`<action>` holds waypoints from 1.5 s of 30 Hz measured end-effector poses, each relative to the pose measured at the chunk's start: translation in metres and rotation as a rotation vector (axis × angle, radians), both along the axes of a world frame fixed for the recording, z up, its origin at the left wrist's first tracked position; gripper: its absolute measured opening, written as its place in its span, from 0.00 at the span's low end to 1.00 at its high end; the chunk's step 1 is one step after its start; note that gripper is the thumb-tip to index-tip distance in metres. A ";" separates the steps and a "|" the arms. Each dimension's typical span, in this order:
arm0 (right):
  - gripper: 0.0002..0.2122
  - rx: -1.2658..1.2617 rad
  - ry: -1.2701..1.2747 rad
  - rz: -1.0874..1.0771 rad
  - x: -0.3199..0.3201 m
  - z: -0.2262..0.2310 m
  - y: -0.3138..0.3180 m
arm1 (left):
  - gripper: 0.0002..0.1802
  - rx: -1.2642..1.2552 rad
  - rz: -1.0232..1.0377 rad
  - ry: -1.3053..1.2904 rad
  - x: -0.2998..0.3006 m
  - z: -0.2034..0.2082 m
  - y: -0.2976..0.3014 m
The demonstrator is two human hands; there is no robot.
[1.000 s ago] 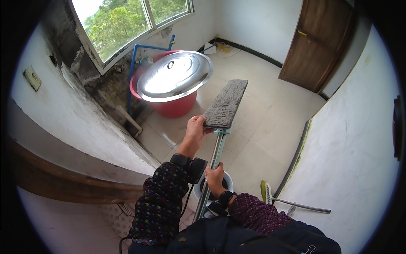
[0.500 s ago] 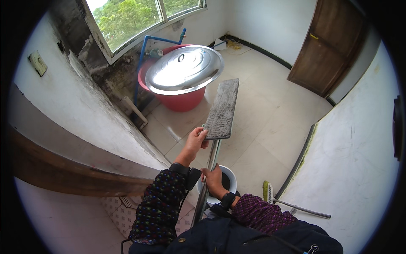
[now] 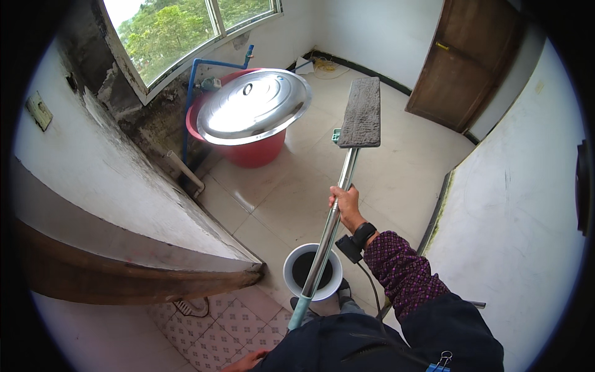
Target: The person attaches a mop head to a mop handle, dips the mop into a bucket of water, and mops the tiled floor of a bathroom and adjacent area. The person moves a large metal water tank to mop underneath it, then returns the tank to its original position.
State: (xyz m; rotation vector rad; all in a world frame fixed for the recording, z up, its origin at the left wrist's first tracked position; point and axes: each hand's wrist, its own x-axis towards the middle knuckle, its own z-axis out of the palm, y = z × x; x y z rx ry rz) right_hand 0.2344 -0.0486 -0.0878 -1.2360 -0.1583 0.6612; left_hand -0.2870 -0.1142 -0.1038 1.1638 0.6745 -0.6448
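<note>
The flat mop with a grey, fuzzy rectangular pad [image 3: 361, 115] slants above the round white bucket [image 3: 289, 273], its silver metal pole [image 3: 326, 240] running from that bucket's body side to beyond it and rightward. The pad lies ahead of the right hand [image 3: 348, 204], the nearer one, which is wrapped around the pole beyond the bucket. The left hand [image 3: 248, 361], left of the bucket on its body side, is partly hidden; I cannot tell whether it grips anything. Beyond the bucket, leftward, stands a red plastic tub [image 3: 256, 156]
</note>
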 end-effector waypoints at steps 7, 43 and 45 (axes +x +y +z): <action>0.07 0.152 0.091 0.042 0.101 0.037 0.008 | 0.31 0.206 0.250 0.165 -0.002 -0.002 -0.039; 0.09 -0.165 -0.049 -0.181 -0.052 -0.018 -0.033 | 0.30 0.026 -0.022 -0.030 0.052 0.031 0.063; 0.10 -0.123 0.026 -0.142 -0.093 -0.008 -0.037 | 0.30 0.151 0.140 -0.192 0.109 0.035 0.093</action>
